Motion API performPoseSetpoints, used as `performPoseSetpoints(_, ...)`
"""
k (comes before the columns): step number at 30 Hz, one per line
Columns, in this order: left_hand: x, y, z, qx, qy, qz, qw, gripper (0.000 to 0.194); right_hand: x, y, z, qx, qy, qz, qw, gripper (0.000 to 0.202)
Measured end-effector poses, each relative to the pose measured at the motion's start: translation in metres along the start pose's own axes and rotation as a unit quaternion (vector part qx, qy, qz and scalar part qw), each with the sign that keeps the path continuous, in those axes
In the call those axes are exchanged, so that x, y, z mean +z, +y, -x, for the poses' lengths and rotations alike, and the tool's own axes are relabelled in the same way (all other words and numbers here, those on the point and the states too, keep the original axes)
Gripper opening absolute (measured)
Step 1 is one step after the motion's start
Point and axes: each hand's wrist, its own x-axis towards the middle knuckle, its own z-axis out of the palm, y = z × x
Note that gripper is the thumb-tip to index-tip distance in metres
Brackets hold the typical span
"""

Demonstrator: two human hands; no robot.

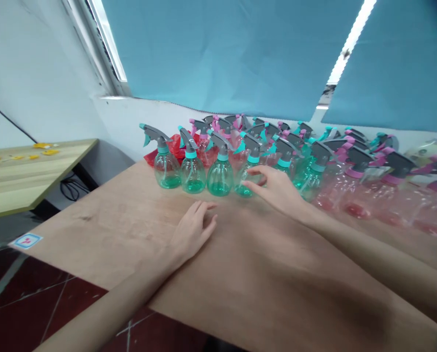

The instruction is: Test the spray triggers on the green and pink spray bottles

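Green-tinted spray bottles with turquoise collars and grey trigger heads stand upright in a front row on the wooden table. My right hand (280,189) is at the fourth bottle from the left (242,185), with thumb and fingers apart in front of its body. Whether the fingertips touch the plastic I cannot tell. My left hand (192,229) lies low over the tabletop, fingers loosely stretched and nothing in them. Nearest to it are the second bottle (193,173) and the third bottle (220,177), both a little beyond its fingertips.
Pink spray bottles (354,195) line the right side, with several more behind. Red plastic (174,146) lies behind the leftmost bottle (166,168). A sticker (27,240) marks the left corner of the wooden table (104,225). Another table (31,171) holds yellow pieces.
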Motion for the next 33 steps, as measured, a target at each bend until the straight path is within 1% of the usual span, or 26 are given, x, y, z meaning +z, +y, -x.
performPoseSetpoints(2,0.000,0.002,-0.002,0.002,-0.013,-0.005,1.000,0.019,-0.011,0.008,0.003,0.040,0.001,0.028,0.999,0.035)
performPoseSetpoints(4,0.001,0.005,-0.004,0.009,-0.033,-0.018,0.999,0.019,-0.015,0.013,-0.001,0.074,-0.010,0.033,0.997,0.042)
performPoseSetpoints(8,0.005,0.012,-0.009,0.028,-0.055,-0.037,0.997,0.020,-0.009,0.015,-0.016,0.110,-0.053,0.016,0.992,0.064)
performPoseSetpoints(10,0.006,0.013,-0.011,0.035,-0.058,-0.041,0.997,0.020,-0.004,0.013,-0.023,0.137,-0.075,0.010,0.988,0.072)
performPoseSetpoints(13,0.007,0.014,-0.011,0.039,-0.061,-0.047,0.996,0.021,0.001,0.011,-0.033,0.166,-0.086,-0.002,0.982,0.073)
performPoseSetpoints(16,0.006,0.013,-0.011,0.040,-0.062,-0.052,0.996,0.020,0.007,0.011,-0.041,0.171,-0.090,-0.009,0.981,0.076)
performPoseSetpoints(22,0.006,0.013,-0.011,0.035,-0.065,-0.052,0.996,0.021,0.017,0.016,-0.046,0.165,-0.071,0.015,0.984,0.064)
performPoseSetpoints(25,0.005,0.013,-0.011,0.029,-0.067,-0.045,0.996,0.021,0.018,0.017,-0.040,0.153,-0.060,0.025,0.986,0.063)
performPoseSetpoints(27,0.004,0.013,-0.011,0.023,-0.066,-0.038,0.997,0.021,0.016,0.015,-0.029,0.135,-0.052,0.041,0.989,0.065)
performPoseSetpoints(29,0.003,0.011,-0.011,0.016,-0.063,-0.026,0.998,0.021,0.013,0.012,-0.013,0.106,-0.042,0.075,0.991,0.071)
performPoseSetpoints(31,0.003,0.011,-0.010,0.007,-0.060,-0.010,0.998,0.021,0.009,0.007,0.007,0.079,-0.050,0.109,0.990,0.069)
performPoseSetpoints(33,0.006,0.014,-0.008,-0.005,-0.057,0.011,0.998,0.025,0.001,0.001,0.028,0.064,-0.052,0.126,0.989,0.070)
